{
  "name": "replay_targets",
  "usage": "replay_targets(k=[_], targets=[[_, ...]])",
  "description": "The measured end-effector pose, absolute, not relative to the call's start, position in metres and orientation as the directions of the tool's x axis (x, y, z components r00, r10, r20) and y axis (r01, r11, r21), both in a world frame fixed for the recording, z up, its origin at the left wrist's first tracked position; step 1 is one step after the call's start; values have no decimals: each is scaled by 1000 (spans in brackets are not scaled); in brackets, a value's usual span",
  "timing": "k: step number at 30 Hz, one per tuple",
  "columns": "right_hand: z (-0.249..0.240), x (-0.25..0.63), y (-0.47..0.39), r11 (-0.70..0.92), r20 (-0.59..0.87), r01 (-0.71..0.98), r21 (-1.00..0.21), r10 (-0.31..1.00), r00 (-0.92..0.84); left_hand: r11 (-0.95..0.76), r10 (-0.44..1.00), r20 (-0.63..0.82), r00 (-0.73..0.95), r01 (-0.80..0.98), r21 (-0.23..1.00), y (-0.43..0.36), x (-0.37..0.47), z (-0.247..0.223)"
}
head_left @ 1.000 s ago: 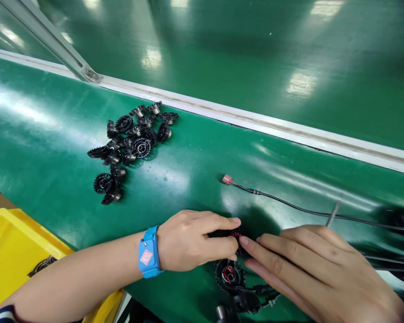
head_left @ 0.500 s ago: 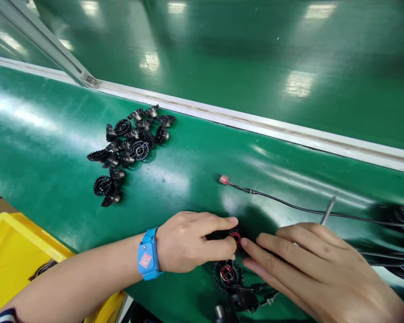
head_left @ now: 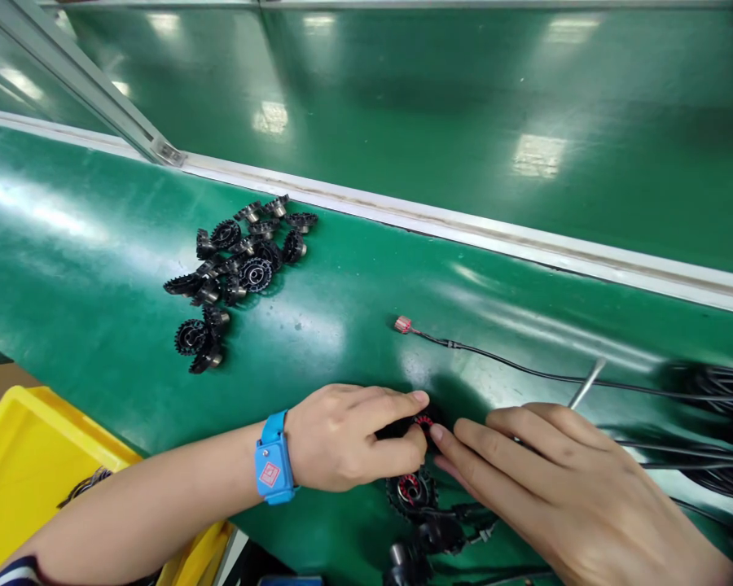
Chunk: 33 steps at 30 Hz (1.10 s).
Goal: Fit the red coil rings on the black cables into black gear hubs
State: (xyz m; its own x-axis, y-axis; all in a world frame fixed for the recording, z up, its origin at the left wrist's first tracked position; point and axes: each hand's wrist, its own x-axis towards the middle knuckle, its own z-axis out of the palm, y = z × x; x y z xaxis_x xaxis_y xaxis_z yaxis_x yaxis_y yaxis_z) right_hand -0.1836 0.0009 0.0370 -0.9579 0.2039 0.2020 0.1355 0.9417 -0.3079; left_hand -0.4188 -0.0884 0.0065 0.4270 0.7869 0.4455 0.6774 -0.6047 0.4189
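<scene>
My left hand, with a blue strap on its wrist, has its thumb and fingers closed round a black toothed part with a red ring. The index fingertip of my right hand touches that part's right side. A thin metal tool sticks up from my right hand, its handle hidden by the fingers. Just below my hands lies another black toothed part with a red ring, with dark cylindrical pieces beside it. A cable with a pinkish-red end lies beyond my hands.
Several black toothed parts are heaped at the left on the green table. A yellow bin stands at the lower left. Coiled black cables lie at the right. A white rail runs across behind.
The view has shifted slightly. My right hand has moved a little left along with the metal tool. My left hand keeps its hold on the toothed part.
</scene>
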Motion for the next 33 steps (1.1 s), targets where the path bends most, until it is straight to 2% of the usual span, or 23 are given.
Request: replay_targets(k=[5,9,11,14,18,26,33], targets=[[43,-194,5,933,237,127,-338,215,-947,-624,763,487,426,683,379,-89,-417,6],[38,-199,11,827,251,148,-542,328,-911,-639,730,563,388,679,361,-89,-412,4],[33,-199,15,771,233,193,-607,405,-884,-627,729,591,346,685,372,-90,-409,1],[28,-197,17,756,209,294,-585,490,-846,-584,755,595,275,696,418,-92,-403,-3],[26,-197,14,770,177,304,-561,471,-864,-505,813,553,182,693,515,-92,-399,-4],[22,-205,4,716,84,387,-582,526,-846,-550,793,553,256,692,467,-89,-403,-1],[24,-206,4,683,21,404,-608,522,-853,-567,787,538,301,697,439,-91,-405,0]])
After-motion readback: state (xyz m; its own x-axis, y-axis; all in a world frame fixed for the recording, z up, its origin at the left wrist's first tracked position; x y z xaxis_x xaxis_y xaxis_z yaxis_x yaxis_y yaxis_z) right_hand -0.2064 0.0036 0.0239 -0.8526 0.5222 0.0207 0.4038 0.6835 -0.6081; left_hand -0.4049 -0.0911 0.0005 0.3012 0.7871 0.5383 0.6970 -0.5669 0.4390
